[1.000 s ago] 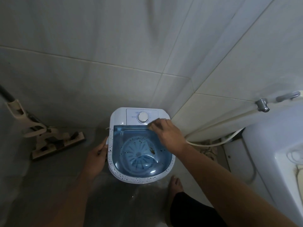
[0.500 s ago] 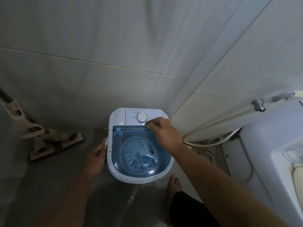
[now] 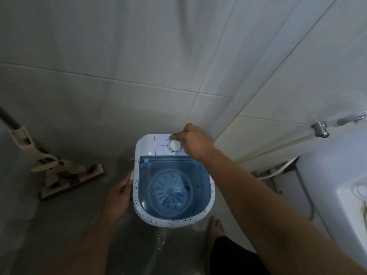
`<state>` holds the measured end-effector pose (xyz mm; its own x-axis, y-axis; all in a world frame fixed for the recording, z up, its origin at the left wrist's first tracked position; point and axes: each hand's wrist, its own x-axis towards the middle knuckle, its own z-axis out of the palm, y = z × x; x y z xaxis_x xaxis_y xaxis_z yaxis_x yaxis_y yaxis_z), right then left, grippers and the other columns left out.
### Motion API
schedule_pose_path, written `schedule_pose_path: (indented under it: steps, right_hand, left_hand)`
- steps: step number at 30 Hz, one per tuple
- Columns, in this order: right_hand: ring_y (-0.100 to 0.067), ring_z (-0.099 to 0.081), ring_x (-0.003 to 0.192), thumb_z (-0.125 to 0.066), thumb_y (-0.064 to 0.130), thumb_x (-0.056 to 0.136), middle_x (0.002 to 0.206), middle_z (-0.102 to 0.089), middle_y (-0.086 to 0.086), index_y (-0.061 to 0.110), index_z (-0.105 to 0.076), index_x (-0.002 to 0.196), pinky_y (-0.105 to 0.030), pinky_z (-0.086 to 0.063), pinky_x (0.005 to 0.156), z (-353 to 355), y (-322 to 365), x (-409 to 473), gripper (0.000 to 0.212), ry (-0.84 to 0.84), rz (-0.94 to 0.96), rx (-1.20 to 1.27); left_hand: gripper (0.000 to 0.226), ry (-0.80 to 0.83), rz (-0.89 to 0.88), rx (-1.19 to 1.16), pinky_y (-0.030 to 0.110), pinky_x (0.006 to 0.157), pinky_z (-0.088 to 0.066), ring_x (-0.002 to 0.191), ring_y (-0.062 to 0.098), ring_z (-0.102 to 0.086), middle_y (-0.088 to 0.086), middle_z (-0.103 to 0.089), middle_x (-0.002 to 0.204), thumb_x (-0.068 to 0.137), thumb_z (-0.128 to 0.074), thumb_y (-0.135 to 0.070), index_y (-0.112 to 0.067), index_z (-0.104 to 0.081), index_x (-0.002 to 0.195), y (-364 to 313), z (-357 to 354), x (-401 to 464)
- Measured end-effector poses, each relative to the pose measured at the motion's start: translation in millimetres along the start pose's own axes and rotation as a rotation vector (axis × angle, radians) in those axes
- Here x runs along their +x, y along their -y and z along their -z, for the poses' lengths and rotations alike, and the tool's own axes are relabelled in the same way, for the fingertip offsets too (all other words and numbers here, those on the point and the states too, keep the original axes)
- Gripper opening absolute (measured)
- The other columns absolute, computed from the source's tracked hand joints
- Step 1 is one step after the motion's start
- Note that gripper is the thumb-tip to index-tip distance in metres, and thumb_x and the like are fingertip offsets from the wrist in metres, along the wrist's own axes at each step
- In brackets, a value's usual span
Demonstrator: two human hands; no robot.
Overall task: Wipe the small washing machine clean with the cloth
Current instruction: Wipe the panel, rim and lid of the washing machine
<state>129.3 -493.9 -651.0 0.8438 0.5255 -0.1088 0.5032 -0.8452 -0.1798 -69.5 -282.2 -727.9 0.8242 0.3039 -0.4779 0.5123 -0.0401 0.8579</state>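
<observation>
Nearest the cam: a bare foot (image 3: pixel 215 228) on the wet floor (image 3: pixel 59 225), just beside the front right of the small washing machine (image 3: pixel 174 221), and a bit of black shorts/trouser leg (image 3: pixel 230 255) below it.

Left hand (image 3: pixel 119 192) is on the machine's left side, fingers curled round the edge/side handle area, so it's holding the body there. Can't see exactly what the fingertips hook onto tbh.

The machine itself sits on the floor in the corner, approx centre of view. White rim w/ lots of dark specks along the left and front. Blue see-through lid (image 3: pixel 198 175) is down, and thru it you see the pulsator (image 3: pixel 170 192) w/ bits of dark gunk on and around it.

Right arm reaches over the lid's right side. Right hand (image 3: pixel 195 142) is up at the back, over the white control panel (image 3: pixel 160 144), fingers bunched and pinching sth small and dark at the tips, prob the cloth (image 3: pixel 174 135), but it's mostly hidden by the fingers so can't say more. It's pressed on the panel just beside/above the round white dial (image 3: pixel 174 145).

Off to the left, a flat mop (image 3: pixel 71 175) lies on the floor, handle running up out of frame. On the right: a white fixture (image 3: pixel 327 185), a hose (image 3: pixel 278 171) and a metal tap (image 3: pixel 319 129) on the tiled wall (image 3: pixel 139 56) behind everything.
</observation>
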Motion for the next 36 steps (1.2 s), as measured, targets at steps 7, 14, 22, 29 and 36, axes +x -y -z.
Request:
schedule_pose_path:
  steps: [7,14,22,29,36]
  right_hand:
    - [-0.031,-0.054,0.11,-0.055,0.021,0.105,0.119,-0.051,-0.008,0.038,-0.061,0.142,-0.037,-0.051,0.086,-6,-19,-28,0.041,0.037,-0.08,-0.099]
    - [-0.032,-0.066,0.098,-0.05,0.051,0.105,0.111,-0.063,-0.013,0.029,-0.075,0.122,-0.036,-0.055,0.086,-18,-34,-79,0.037,-0.016,-0.428,0.152]
    - [-0.021,-0.057,0.071,-0.062,0.039,0.102,0.088,-0.062,-0.014,0.022,-0.078,0.087,-0.027,-0.044,0.071,6,-12,-36,0.028,-0.265,-0.3,0.326]
    - [-0.03,-0.052,0.112,-0.063,0.015,0.099,0.122,-0.055,-0.006,0.032,-0.068,0.132,-0.035,-0.05,0.092,-17,16,-28,0.037,-0.157,-0.148,0.043]
    - [-0.036,-0.061,0.106,-0.061,0.026,0.103,0.113,-0.059,-0.015,0.024,-0.078,0.12,-0.035,-0.056,0.089,-7,-27,-21,0.024,-0.348,-0.369,0.162]
  left_hand:
    - [0.036,0.022,-0.009,-0.09,0.019,0.089,-0.046,0.088,-0.016,-0.063,-0.019,-0.067,0.111,0.103,-0.047,-0.021,-0.036,-0.053,0.135,-3,-3,-2]
    - [0.038,0.009,-0.028,-0.092,0.026,0.094,-0.044,0.107,0.011,-0.061,-0.006,-0.062,0.12,0.103,-0.045,-0.017,-0.029,-0.051,0.138,-11,-3,-7]
    - [0.037,-0.002,0.0,-0.05,0.003,0.066,-0.046,0.079,-0.016,-0.062,-0.005,-0.065,0.114,0.103,-0.045,-0.018,-0.03,-0.052,0.138,-10,-4,-6]
    - [0.039,-0.007,-0.021,-0.03,0.005,0.071,-0.039,0.106,0.006,-0.057,-0.007,-0.063,0.119,0.104,-0.044,-0.02,-0.029,-0.051,0.141,-14,-5,-9]
    - [0.038,0.0,-0.001,-0.04,0.011,0.081,-0.047,0.11,0.009,-0.061,-0.008,-0.064,0.121,0.103,-0.046,-0.019,-0.033,-0.053,0.138,-8,-2,-5]
